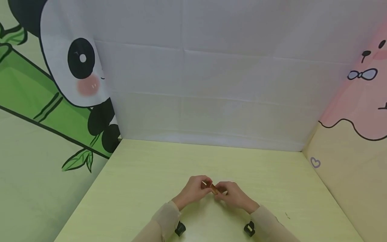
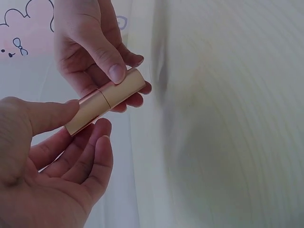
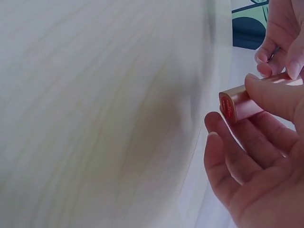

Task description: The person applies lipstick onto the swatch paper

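A gold lipstick tube [image 2: 90, 110] is held between both hands above the table. A thin seam runs round its middle, and its two parts sit flush together. My left hand [image 1: 196, 189] pinches one end between thumb and fingers. The other end is pinched by my right hand [image 1: 234, 195], its thumb lying along the tube. In the right wrist view, the end of the lipstick tube [image 3: 243, 105] by the right hand carries a red label, its print too small to read. The fingers partly hide the tube in the head view.
The pale wooden table [image 1: 157, 161] spreads around the hands, with a small dark mark [image 1: 287, 215] on the right. A white sheet [image 1: 211, 84] hangs at the back. Side walls carry a panda drawing [image 1: 60, 60] and a pink figure [image 1: 356, 104]. Black wrist devices [image 1: 180, 229] sit below the sleeves.
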Motion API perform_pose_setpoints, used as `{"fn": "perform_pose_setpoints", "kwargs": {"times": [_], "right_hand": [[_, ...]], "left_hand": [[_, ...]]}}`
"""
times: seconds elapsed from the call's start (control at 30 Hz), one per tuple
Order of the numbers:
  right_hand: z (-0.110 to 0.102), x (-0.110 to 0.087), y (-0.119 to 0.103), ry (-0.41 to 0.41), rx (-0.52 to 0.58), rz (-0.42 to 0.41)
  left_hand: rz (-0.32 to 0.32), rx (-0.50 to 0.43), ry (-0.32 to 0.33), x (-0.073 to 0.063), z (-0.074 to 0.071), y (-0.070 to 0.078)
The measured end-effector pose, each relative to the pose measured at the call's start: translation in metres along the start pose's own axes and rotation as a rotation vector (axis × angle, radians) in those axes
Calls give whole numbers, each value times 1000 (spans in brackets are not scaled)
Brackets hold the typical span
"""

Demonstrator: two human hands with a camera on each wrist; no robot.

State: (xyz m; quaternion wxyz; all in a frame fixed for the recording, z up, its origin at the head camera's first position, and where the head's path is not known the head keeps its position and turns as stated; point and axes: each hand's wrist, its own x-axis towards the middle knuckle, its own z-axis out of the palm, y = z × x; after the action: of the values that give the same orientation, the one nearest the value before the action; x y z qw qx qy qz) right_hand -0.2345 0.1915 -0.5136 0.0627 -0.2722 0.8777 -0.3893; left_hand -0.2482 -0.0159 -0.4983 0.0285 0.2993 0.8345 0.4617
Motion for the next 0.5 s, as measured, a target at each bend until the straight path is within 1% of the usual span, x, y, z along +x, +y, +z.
{"fn": "perform_pose_setpoints", "kwargs": {"times": [0.17, 0.27, 0.5], "right_hand": [[-1, -2, 0, 3, 43, 4], [-1, -2, 0, 10, 45, 3], [-4, -2, -1, 6, 35, 0]], "left_hand": [[21, 8, 14, -2, -1, -2], [26, 12, 27, -4, -2, -2], [-4, -33, 34, -6, -2, -8]]}}
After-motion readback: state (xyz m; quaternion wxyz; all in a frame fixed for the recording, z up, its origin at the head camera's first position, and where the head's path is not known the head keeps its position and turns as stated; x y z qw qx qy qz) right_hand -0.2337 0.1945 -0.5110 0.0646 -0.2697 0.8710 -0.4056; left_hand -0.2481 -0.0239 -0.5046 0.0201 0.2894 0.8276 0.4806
